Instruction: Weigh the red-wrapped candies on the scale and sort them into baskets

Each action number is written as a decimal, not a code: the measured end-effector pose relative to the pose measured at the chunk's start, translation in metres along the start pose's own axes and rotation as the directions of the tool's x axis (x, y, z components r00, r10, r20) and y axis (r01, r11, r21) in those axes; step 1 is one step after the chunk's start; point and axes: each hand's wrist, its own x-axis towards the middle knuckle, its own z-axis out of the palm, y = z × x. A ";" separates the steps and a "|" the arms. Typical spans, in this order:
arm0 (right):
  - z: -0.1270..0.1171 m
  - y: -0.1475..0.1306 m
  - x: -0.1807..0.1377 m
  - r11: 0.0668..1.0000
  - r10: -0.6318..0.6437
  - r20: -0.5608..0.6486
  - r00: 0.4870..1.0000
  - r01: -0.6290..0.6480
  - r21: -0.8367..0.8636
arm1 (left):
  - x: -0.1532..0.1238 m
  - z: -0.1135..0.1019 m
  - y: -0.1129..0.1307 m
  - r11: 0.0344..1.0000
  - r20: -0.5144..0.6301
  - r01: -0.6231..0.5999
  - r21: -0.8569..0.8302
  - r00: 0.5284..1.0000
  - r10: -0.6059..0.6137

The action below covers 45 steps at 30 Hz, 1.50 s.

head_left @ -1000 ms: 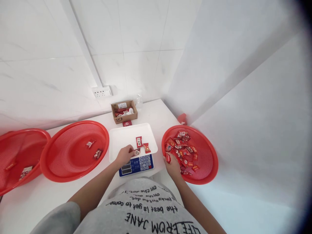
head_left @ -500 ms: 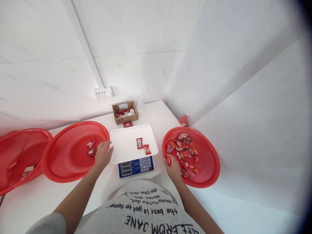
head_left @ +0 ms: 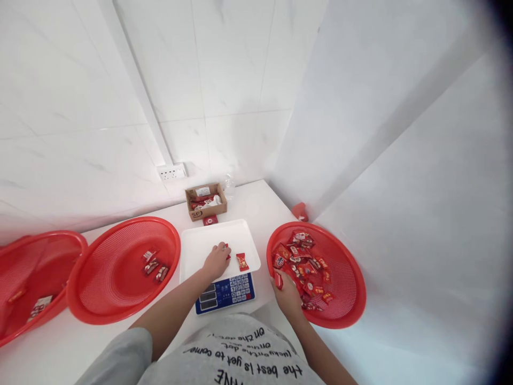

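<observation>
My left hand [head_left: 217, 261] is over the white scale tray [head_left: 196, 241], its fingers closed on a small red wrapped candy [head_left: 228, 251] that they partly hide. Just right of it, a red-and-gold wrapped candy [head_left: 242, 261] lies on the tray. At the near left rim of the right red basket [head_left: 348, 278], my right hand [head_left: 287, 293] is closed around another red wrapped candy [head_left: 278, 280]. That basket holds a heap of red candy packets [head_left: 305, 267]. Under the tray shows the scale's blue keypad panel [head_left: 228, 293].
Left of the scale stands a red basket [head_left: 108, 267] with several small packets, and farther left another red basket [head_left: 44, 248]. Behind the tray sits a small cardboard box [head_left: 206, 202] with red packets inside, and a red packet [head_left: 210, 220] lies before it. White walls border the table.
My left hand has moved right, from the left basket's rim onto a candy on the tray. A third packet now shows in that basket. My right hand keeps its candy. The view has tilted upward.
</observation>
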 end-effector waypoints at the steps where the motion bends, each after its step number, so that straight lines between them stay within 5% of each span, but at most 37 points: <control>1: 0.000 0.000 0.000 1.000 0.004 0.004 1.000 -0.004 -0.003 | -0.003 -0.001 -0.003 1.000 -0.007 0.010 -0.006 1.000 -0.010; 5: -0.001 0.001 0.000 1.000 0.020 0.037 0.999 -0.020 0.001 | -0.020 -0.006 -0.025 0.998 -0.048 0.057 -0.040 0.997 -0.059; 8: -0.001 0.001 0.000 1.000 0.013 0.044 0.999 -0.014 0.011 | -0.040 -0.018 -0.051 0.988 -0.195 0.112 -0.103 0.972 -0.131; 12: -0.002 0.000 0.000 1.000 0.012 0.050 0.999 -0.012 0.002 | -0.072 -0.044 -0.088 0.946 -0.379 0.300 -0.122 0.867 -0.324; 19: -0.001 0.001 0.000 1.000 0.005 0.035 0.999 -0.005 0.003 | -0.106 -0.065 -0.111 0.763 -0.309 0.640 -0.090 0.710 -0.633; 22: -0.001 0.002 0.000 1.000 0.004 0.044 0.999 -0.004 0.010 | -0.096 -0.052 -0.098 0.829 -0.305 0.556 -0.060 0.781 -0.546; 27: -0.001 0.001 0.000 1.000 -0.004 0.049 0.999 0.004 0.000 | -0.060 -0.014 -0.038 0.994 -0.108 0.108 0.006 0.988 -0.107; 30: -0.001 0.000 0.000 1.000 -0.012 0.042 0.999 0.013 -0.014 | -0.038 0.004 0.002 0.991 -0.008 -0.132 0.024 0.991 0.132; 34: -0.002 -0.002 0.000 0.999 -0.009 0.047 0.999 0.011 -0.038 | -0.014 0.015 0.029 0.953 0.051 -0.301 0.031 0.953 0.300; 38: -0.005 -0.003 -0.002 0.999 0.010 0.052 0.999 -0.007 -0.042 | -0.004 0.013 0.026 0.950 0.061 -0.308 0.050 0.951 0.304; 45: -0.006 -0.002 -0.003 0.999 0.029 0.089 0.996 -0.028 -0.018 | -0.028 0.000 -0.010 0.998 -0.072 -0.052 -0.019 0.996 0.051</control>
